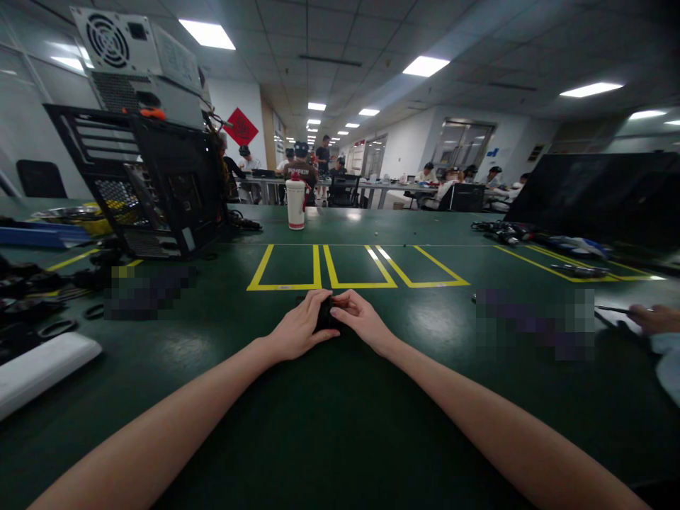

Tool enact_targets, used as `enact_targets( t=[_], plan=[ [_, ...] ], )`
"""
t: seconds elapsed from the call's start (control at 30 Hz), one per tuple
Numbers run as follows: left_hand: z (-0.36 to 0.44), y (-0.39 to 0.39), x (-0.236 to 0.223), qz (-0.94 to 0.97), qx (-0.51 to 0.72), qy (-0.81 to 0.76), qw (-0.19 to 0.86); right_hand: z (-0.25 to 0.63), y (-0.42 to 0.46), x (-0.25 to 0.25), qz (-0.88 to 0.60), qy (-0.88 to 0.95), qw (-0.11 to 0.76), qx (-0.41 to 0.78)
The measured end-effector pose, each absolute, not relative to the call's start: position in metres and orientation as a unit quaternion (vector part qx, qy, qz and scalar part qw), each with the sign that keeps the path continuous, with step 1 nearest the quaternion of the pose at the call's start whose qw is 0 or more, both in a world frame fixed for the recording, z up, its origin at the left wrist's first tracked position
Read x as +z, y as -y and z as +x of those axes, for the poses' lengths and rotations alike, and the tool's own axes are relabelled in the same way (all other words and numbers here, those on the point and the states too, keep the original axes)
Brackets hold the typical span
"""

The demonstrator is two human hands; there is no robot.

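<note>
Both my arms reach forward over a dark green table [340, 425]. My left hand [300, 327] and my right hand [361, 319] meet at the table's middle, fingers curled around a small black object [324, 315] between them. Most of the object is hidden by my fingers, so I cannot make out what it is. Just beyond my hands lie three yellow taped rectangles [355, 268].
An open black computer case [149, 180] with a grey power supply [138, 64] on top stands at the left. A white bottle [296, 203] stands behind the rectangles. A white bar [42, 365] lies left. Another person's hand [656, 319] rests at the right edge. Tools [510, 232] lie far right.
</note>
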State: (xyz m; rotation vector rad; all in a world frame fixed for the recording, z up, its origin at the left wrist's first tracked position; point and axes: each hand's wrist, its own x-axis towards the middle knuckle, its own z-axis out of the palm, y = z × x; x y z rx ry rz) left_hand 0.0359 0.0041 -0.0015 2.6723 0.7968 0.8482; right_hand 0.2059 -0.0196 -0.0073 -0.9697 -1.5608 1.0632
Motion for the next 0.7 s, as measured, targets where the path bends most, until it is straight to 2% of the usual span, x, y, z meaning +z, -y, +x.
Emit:
enact_targets(
  t=[0.2, 0.4, 0.7],
  plan=[
    [0.0376, -0.0035, -0.0039, 0.907, 0.287, -0.291, 0.103, 0.2077, 0.0202, -0.0048, -0.405, 0.645, 0.459, 0.459],
    [0.0392, -0.0012, -0.0056, 0.903, 0.291, -0.302, 0.086, 0.2078, 0.0239, -0.0036, -0.368, 0.630, 0.468, 0.499],
    [0.0426, -0.0022, -0.0049, 0.899, 0.285, -0.330, 0.026, 0.2067, 0.0182, -0.0081, -0.399, 0.622, 0.478, 0.474]
  ],
)
